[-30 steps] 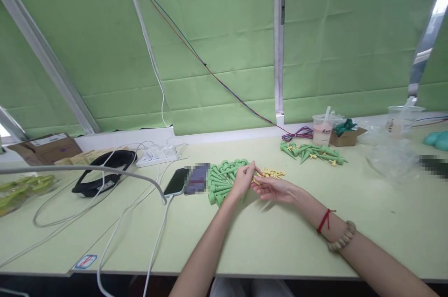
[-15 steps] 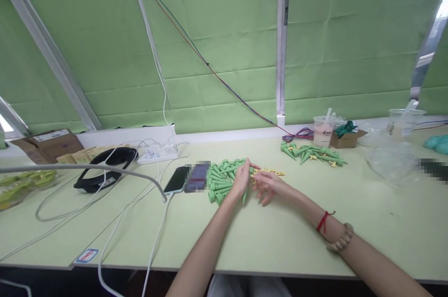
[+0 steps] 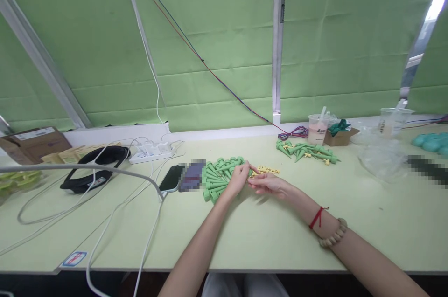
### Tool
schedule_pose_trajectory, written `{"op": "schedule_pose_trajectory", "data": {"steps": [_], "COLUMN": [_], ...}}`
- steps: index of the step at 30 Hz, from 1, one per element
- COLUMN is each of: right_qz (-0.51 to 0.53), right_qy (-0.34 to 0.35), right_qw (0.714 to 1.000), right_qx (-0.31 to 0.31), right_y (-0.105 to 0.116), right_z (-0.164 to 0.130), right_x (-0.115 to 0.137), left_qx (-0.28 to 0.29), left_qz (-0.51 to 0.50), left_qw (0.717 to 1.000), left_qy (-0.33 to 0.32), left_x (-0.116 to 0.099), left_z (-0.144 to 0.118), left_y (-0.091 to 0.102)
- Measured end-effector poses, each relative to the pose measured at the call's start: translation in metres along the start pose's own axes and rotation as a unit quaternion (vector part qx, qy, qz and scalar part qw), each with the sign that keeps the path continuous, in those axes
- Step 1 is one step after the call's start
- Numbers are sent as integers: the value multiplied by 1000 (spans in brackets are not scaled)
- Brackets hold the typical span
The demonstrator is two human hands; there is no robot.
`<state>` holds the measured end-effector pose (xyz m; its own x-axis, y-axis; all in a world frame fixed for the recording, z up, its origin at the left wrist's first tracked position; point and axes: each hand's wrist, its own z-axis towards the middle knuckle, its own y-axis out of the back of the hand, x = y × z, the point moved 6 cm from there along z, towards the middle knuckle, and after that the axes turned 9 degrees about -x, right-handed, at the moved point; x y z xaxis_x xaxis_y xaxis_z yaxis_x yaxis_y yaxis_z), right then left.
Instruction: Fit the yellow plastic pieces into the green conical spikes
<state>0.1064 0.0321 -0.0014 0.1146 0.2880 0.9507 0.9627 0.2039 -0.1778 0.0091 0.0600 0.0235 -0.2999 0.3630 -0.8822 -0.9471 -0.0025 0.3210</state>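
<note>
My left hand (image 3: pixel 240 178) is closed at the right edge of a pile of green plastic plant-watering spikes (image 3: pixel 216 180). Its fingers curl around a green spike that is mostly hidden by the hand. My right hand (image 3: pixel 269 184) meets it from the right, thumb and fingertips pinched together against the left fingers. What the right fingertips hold is too small and covered to make out. Just behind both hands lies a small heap of yellow valve pieces (image 3: pixel 268 169).
Farther right lie green spikes with yellow pieces fitted (image 3: pixel 308 151). Behind them are a drink cup (image 3: pixel 317 130) and a small cardboard box (image 3: pixel 341 137). A phone (image 3: pixel 171 179), white cables and a black headband (image 3: pixel 96 169) are at left. Clear plastic bags (image 3: pixel 381 159) lie at right.
My right hand has moved left, its fingers closing from a loose spread to a pinch at my left hand. The spike tip below my left hand no longer shows. The view has shifted slightly.
</note>
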Motion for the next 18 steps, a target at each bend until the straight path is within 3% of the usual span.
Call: {"op": "schedule_pose_trajectory", "data": {"steps": [3, 6, 9, 11, 12, 14, 16, 18], "right_qz": [-31, -112, -229, -268, -263, -206, -115, -44], "right_qy": [40, 170, 378, 450, 454, 410, 312, 222], "right_qw": [995, 966, 877, 830, 831, 874, 933, 965], "right_qx": [-90, -157, -191, -192, -186, -162, -141, -131], "right_y": [6, 10, 5, -1, -3, -5, -5, -5], "right_z": [5, 7, -8, -20, -24, -26, -25, -23], "right_x": [-3, 1, 18, 26, 30, 34, 33, 30], "left_qx": [-48, -89, -119, -132, -141, -171, -210, -233], "left_qz": [57, 90, 41, -26, -59, -114, -150, -164], "left_qw": [997, 992, 992, 989, 986, 974, 963, 958], "left_qy": [-5, 12, 30, 55, 71, 91, 75, 43], "left_x": [0, 2, 3, 3, 3, 1, -6, -14], "left_z": [0, -2, -4, -5, -6, -8, -11, -14], "left_y": [3, 3, 1, 0, 0, 2, 6, 8]}}
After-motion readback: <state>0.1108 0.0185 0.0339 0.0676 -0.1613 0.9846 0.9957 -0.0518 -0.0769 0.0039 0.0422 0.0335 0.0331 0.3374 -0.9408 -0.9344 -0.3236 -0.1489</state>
